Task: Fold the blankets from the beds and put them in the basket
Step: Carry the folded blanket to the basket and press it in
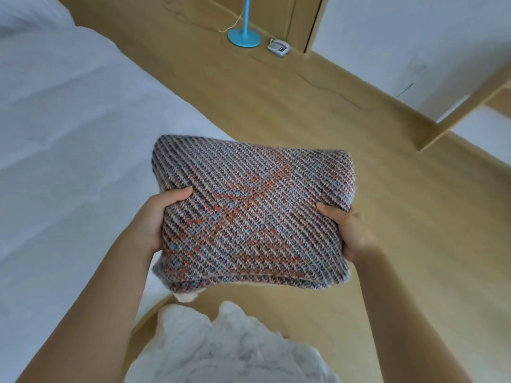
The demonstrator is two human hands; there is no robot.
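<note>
Left hand (161,217) and right hand (352,230) clamp the folded knit blanket (249,205) between them, one on each side edge. My thumbs curl over its top face, and my fingers are hidden beneath. I hold it flat in the air just beside the bed (69,134), mostly over the wooden floor (373,167). Farther off beyond the bed stands a blue lamp base (244,37), with a small white device (278,47) just beside it.
</note>
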